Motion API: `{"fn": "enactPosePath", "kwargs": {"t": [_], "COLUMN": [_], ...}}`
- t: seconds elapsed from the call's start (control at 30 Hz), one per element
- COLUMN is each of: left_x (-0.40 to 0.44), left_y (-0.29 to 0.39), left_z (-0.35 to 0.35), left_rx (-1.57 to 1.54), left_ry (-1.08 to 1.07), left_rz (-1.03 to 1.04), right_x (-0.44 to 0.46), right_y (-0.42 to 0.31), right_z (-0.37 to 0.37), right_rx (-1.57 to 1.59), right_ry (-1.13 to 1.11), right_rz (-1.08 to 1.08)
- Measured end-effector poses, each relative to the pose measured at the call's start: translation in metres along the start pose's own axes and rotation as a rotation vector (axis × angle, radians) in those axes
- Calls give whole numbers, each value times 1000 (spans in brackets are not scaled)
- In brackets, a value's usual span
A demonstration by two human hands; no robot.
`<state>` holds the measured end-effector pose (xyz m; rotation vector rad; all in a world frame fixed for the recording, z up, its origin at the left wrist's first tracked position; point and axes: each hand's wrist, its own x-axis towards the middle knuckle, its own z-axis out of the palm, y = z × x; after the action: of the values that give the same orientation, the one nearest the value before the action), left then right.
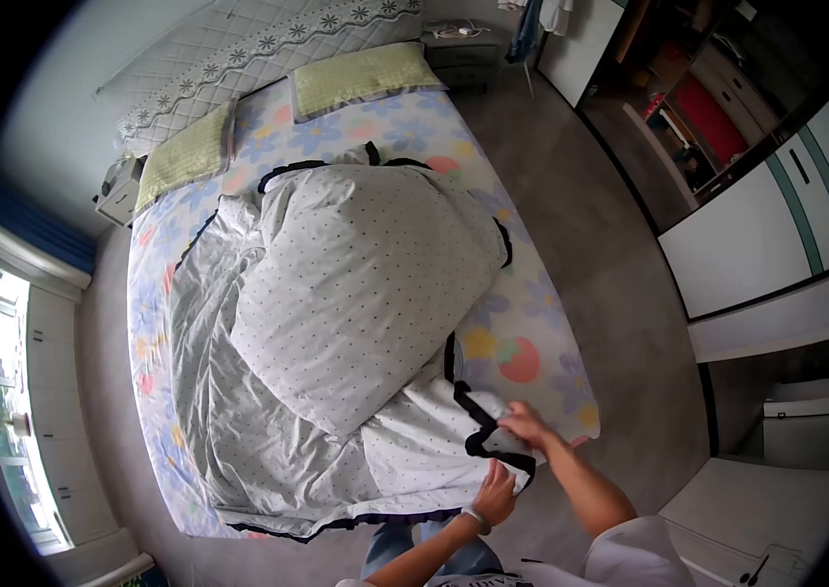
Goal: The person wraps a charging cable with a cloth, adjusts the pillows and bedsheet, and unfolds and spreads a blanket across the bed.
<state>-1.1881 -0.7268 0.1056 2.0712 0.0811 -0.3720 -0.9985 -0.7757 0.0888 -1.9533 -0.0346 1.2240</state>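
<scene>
A white duvet cover (414, 430) with small dark dots and a black ruffled edge lies rumpled over the bed, with a puffy bulk (356, 284) in its middle. At its near right corner, my left hand (495, 492) is closed on the cloth close to the black trim. My right hand (526, 425) grips the same corner a little farther up and to the right. Between the two hands the black edge folds in a zigzag. The fingertips are partly hidden by the fabric.
The bed (571, 391) has a flowered sheet and two green pillows (365, 78) (184, 157) at the headboard (268, 59). Nightstands (463, 54) flank it. A wardrobe (766, 225) stands on the right, windows (8, 411) on the left. Grey floor (620, 254) runs alongside.
</scene>
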Motion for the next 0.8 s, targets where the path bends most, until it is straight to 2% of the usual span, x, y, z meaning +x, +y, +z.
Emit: {"fn": "enactPosePath", "kwargs": {"t": [0.03,0.07,0.1,0.13,0.17,0.2,0.27,0.33,0.37,0.43,0.47,0.5,0.53,0.6,0.63,0.67,0.73,0.8], "left_x": [11,16,25,26,25,20,-3,-30,-42,-77,-100,-121,-146,-193,-216,-241,-277,-310], "left_y": [4,23,29,51,70,67,53,2,-26,-69,-102,-118,-160,-191,-211,-231,-248,-286], "left_z": [5,-6,2,-11,-25,-18,6,47,55,45,49,26,37,10,3,1,-23,-28], "left_rx": [-24,-87,-157,-163,-172,-177,-341,-281,-259,-191,-190,-145,-243,-186,-349,-461,-790,-857], "left_ry": [19,-35,78,36,-1,-4,-180,-141,-244,-361,-247,-176,-122,236,339,534,917,1216], "left_rz": [110,144,370,413,454,443,286,233,114,-191,-210,-254,-490,-653,-873,-948,-1011,-1079], "right_x": [-17,-40,-75,-63,-78,-69,-35,-6,1,4,17,31,43,71,87,95,94,78], "right_y": [-16,-24,-36,29,29,69,155,205,209,160,152,148,145,156,162,159,132,95], "right_z": [-28,-57,-90,-114,-139,-173,-218,-231,-227,-180,-164,-144,-119,-74,-53,-30,27,89], "right_rx": [-13,153,155,413,272,331,386,36,101,231,224,232,185,157,178,164,130,99], "right_ry": [57,151,244,442,550,554,550,909,820,778,745,680,612,471,414,290,95,-42], "right_rz": [60,-296,-29,-386,-460,-347,-233,-226,-172,25,153,126,55,-73,-127,-87,-32,10]}}
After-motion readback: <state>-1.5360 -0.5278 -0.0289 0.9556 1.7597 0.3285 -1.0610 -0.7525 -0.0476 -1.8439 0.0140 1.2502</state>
